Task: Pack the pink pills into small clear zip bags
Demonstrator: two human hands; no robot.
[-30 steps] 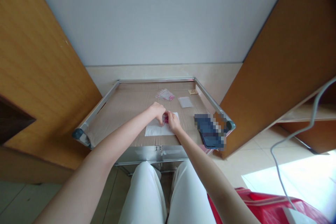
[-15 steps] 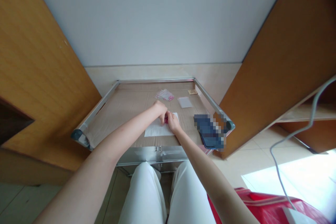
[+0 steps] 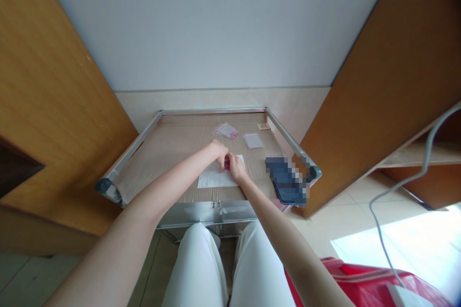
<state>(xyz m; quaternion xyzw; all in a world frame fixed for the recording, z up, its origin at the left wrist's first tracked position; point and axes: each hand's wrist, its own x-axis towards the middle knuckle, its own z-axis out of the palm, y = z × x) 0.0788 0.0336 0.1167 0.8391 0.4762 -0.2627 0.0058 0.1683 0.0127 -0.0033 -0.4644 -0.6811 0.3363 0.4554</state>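
Note:
Over a white sheet (image 3: 212,180) on the cardboard-covered tabletop, my two hands meet with their fingertips close together. A small clump of dark pink pieces (image 3: 227,163) shows between them; I cannot tell whether a clear bag surrounds it. My left hand (image 3: 219,150) bends down at the wrist, its fingers closed at the clump's left side. From the right, my right hand (image 3: 237,169) pinches at the clump, thumb and fingers pressed together. Just beyond lie clear plastic bags (image 3: 225,130) with pink bits in one corner. A stack of whitish translucent squares (image 3: 253,141) rests right of them.
A metal rail (image 3: 293,144) frames the tabletop (image 3: 154,158). Near its right edge sits a dark, partly pixelated phone-like object (image 3: 290,187); a small tan card (image 3: 263,126) lies farther back. Wooden panels stand on both sides. A grey cable (image 3: 378,220) hangs above a red bag (image 3: 342,268).
Both hands stay at the same spot over the white sheet, with only slight finger movement around the pink clump. The whole view has shifted a touch.

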